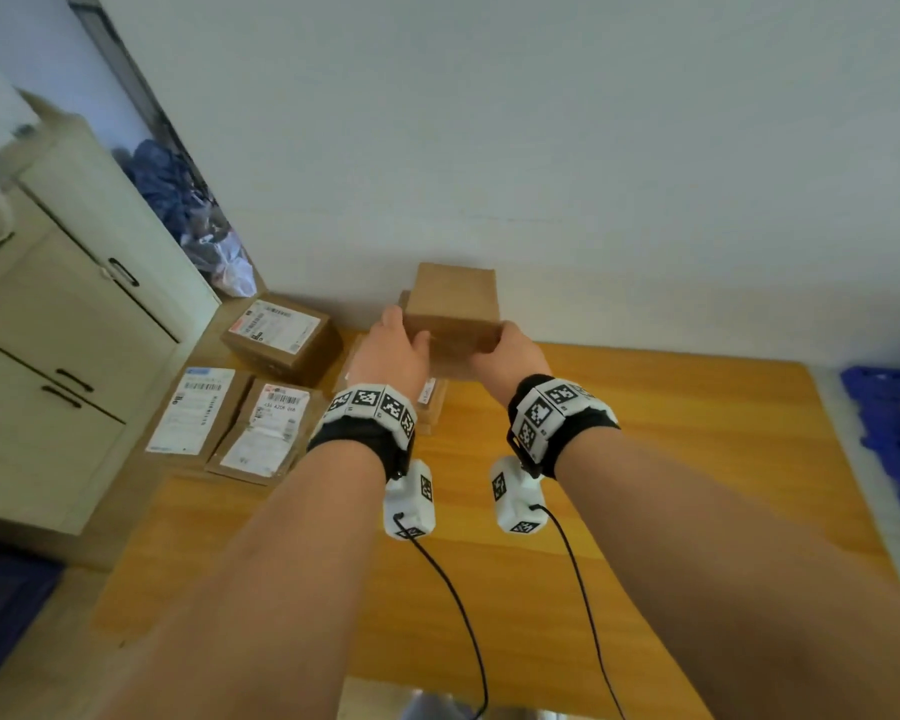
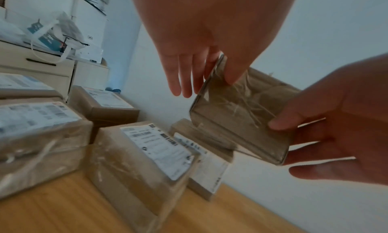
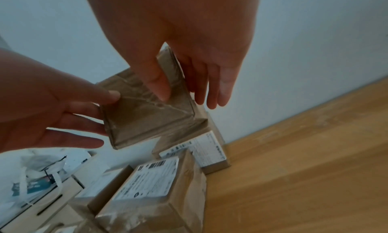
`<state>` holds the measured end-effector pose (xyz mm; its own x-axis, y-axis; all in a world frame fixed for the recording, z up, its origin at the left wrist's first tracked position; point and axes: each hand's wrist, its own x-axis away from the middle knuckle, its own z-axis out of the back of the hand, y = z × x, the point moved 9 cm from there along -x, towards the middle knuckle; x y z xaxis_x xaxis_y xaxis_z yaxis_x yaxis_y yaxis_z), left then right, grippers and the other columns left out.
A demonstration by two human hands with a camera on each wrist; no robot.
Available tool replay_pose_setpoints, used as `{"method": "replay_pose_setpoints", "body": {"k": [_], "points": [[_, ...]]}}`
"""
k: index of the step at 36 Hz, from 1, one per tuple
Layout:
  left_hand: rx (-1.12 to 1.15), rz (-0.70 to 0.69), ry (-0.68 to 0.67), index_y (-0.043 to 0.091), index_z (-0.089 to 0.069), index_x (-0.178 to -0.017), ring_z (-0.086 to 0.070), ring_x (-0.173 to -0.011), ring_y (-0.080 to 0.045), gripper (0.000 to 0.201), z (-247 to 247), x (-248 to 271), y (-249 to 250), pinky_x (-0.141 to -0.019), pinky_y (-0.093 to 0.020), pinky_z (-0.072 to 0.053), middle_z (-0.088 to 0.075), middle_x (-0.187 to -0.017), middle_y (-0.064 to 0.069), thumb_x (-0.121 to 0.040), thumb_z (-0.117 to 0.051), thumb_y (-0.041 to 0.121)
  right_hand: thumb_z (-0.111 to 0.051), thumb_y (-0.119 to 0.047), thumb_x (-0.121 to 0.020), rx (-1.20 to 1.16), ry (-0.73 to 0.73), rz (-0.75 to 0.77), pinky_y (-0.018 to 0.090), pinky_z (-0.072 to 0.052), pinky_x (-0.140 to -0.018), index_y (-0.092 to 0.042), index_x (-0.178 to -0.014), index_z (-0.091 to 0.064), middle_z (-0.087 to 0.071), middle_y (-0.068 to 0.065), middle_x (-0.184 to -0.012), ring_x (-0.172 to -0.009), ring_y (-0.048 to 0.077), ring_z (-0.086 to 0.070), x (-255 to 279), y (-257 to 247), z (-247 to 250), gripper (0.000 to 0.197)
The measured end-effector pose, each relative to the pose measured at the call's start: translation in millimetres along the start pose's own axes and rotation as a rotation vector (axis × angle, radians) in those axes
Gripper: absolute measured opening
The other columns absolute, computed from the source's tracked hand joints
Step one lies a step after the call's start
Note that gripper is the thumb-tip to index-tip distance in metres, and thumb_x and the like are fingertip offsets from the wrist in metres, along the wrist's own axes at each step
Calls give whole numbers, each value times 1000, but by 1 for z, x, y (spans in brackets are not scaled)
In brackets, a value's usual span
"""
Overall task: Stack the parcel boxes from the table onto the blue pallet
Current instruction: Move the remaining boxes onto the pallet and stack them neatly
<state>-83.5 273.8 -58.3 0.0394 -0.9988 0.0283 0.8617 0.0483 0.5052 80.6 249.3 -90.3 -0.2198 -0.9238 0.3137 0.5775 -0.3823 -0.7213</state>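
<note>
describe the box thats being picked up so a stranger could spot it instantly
On the wooden table, parcels cluster at the far left corner by the wall. Above them, a small brown box is held between both hands; unlike its neighbours, its visible faces carry no white label.

The left hand (image 2: 210, 37) and right hand (image 2: 346, 128) hold a small taped box (image 2: 241, 117) between them, above labelled parcel boxes (image 2: 147, 157) lying on the wooden table (image 2: 63, 211).
</note>
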Motion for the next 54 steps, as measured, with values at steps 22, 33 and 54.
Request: {"method": "replay_pose_setpoints", "body": {"k": [22,33,54], "points": [[440,97,-222,18,-52,-126,-54,-87,-10,41,-95,70,104,-74,-23,-43,-54,-99,10,-90,-64,31,-59,-12,-93,-119,3,-24,22,-50,-62,-15,-141,-39,-63,5,-123,-87,12,-60,46,128,114,52],[337,139,-391,20,-66,-109,-68,-89,-21,20,-152,93,86,-80,-41,-58,-71,-103,-3,-89,-63,18,-45,-32,-102,-133,-50,-187,26,-51,-67,-13,-133,-51,-66,2,-113,-88,17,-62,52,178,87,37],[7,192,-678,6,-56,-112,-54,-75,-21,30,-226,165,54,-52,-23,-39,-59,-95,-9,-100,-42,30,-47,-35,-100,57,-257,-374,25,-47,-66,-9,-125,-55,-64,6,-112,-86,19,-58,89,241,47,37]]}}
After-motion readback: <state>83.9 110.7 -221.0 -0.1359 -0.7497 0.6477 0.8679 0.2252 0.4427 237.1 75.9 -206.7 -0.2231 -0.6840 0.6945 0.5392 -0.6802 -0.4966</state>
